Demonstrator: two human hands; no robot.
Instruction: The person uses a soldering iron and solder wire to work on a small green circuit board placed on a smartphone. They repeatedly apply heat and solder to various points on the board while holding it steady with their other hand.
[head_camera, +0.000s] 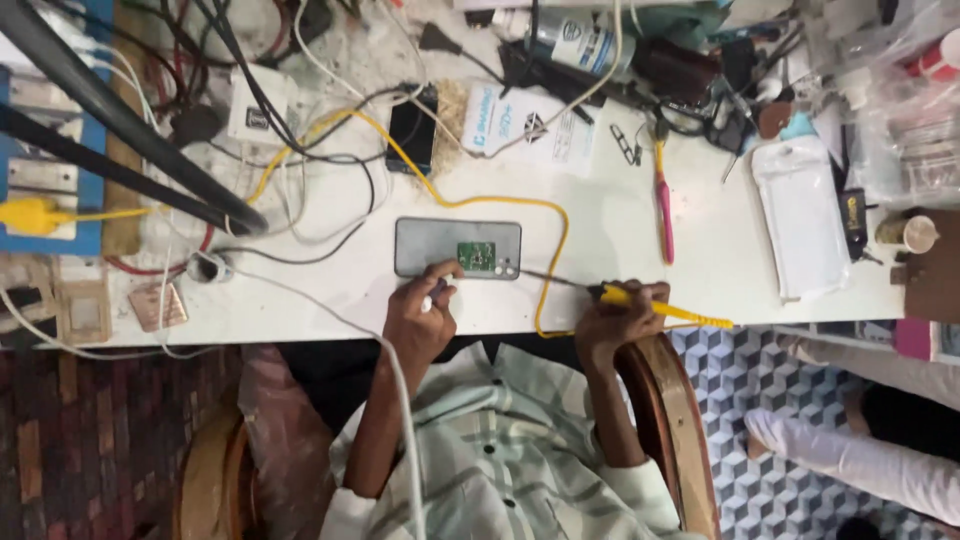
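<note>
One head-worn camera looks steeply down from above the white workbench (620, 230), fairly near, facing its far cluttered edge; no second view.

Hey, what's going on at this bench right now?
A person seated at a cluttered white workbench is working on a grey phone lying face down. The right hand holds a yellow soldering iron, its tip reaching toward a small green circuit board on the phone. The left hand rests at the phone's near edge, pinching something small. Cables and tools lie all around.
</note>
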